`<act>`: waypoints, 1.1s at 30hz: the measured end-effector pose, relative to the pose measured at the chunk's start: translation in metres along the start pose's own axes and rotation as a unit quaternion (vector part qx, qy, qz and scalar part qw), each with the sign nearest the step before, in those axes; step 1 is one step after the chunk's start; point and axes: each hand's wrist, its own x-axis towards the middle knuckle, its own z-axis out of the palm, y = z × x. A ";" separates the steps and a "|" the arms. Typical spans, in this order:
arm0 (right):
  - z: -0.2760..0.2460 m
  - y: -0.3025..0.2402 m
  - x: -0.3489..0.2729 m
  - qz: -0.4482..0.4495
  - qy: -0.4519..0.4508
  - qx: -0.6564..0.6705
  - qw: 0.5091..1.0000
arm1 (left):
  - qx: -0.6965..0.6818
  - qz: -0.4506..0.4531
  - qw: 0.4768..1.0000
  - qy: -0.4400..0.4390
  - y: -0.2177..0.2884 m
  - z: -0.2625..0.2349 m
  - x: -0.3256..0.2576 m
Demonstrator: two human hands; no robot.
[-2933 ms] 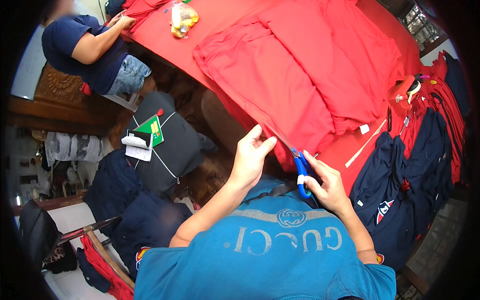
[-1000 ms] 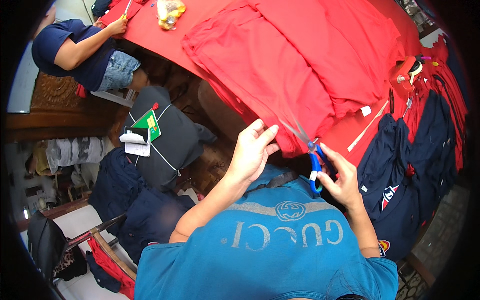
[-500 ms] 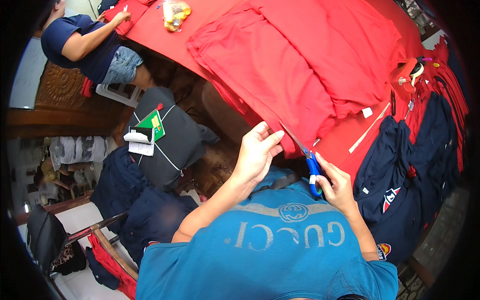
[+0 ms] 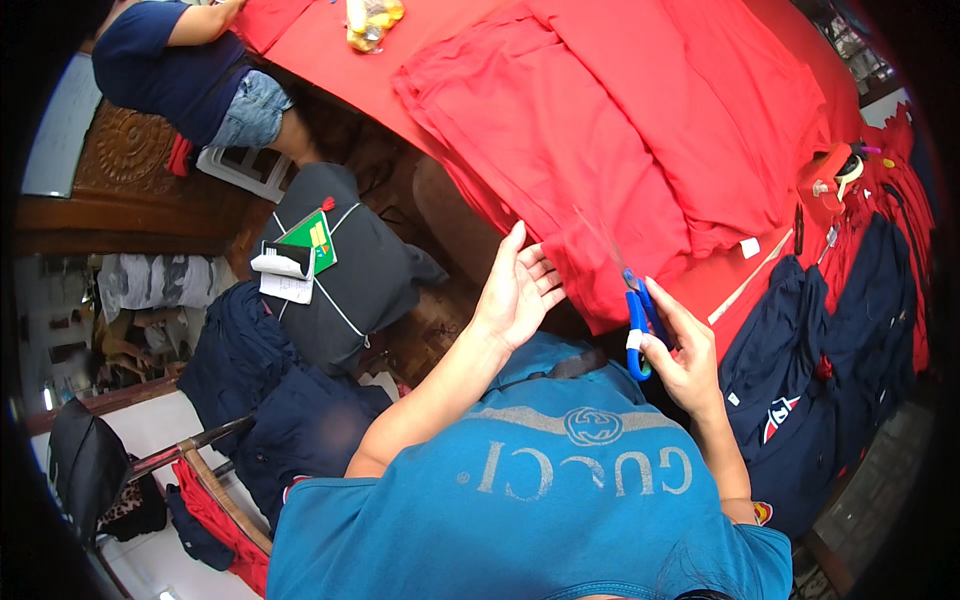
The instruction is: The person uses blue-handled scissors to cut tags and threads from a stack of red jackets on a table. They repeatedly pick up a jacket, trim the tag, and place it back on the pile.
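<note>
Red fabric (image 4: 600,130) lies in broad folds on the red-covered table, its near edge hanging toward me. My left hand (image 4: 515,295) is beside that edge, palm turned up and fingers stretched apart, with nothing visibly gripped. In my right hand (image 4: 692,362) is a pair of scissors with blue handles (image 4: 636,330). The blades point away from me over the near part of the fabric. How far apart they are is hard to make out.
Across the table's far left stands another person (image 4: 180,70). A black bundle tied with white cord (image 4: 350,265) carries a green booklet (image 4: 308,238) and papers. Dark navy garments (image 4: 770,350) hang at the right, near a red tape dispenser (image 4: 822,185). A yellow-filled plastic bag (image 4: 372,22) lies on the table.
My left hand's fingers have gone from curled together at the fabric edge to spread apart. The scissors stay in my right hand. The other person's arm has moved up, partly out of view.
</note>
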 end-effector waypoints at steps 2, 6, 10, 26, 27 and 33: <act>0.008 -0.006 0.012 -0.021 0.011 -0.009 1.000 | 0.022 0.046 0.999 0.010 0.001 -0.004 0.005; 0.034 -0.002 0.042 0.020 0.052 0.107 0.993 | 0.072 0.065 0.995 -0.021 -0.004 0.009 -0.008; 0.052 0.003 0.072 0.043 0.089 0.239 0.966 | 0.141 0.079 0.986 -0.043 -0.007 0.014 -0.003; 0.015 -0.008 0.034 -0.071 -0.013 -0.141 0.987 | 0.127 0.196 0.972 -0.022 0.048 0.031 -0.004; 0.016 -0.006 0.034 -0.113 -0.016 -0.174 0.978 | 0.132 0.205 0.970 -0.021 0.049 0.033 -0.005; 0.021 -0.008 0.041 -0.163 0.008 -0.196 0.967 | 0.149 0.211 0.966 -0.022 0.046 0.037 -0.006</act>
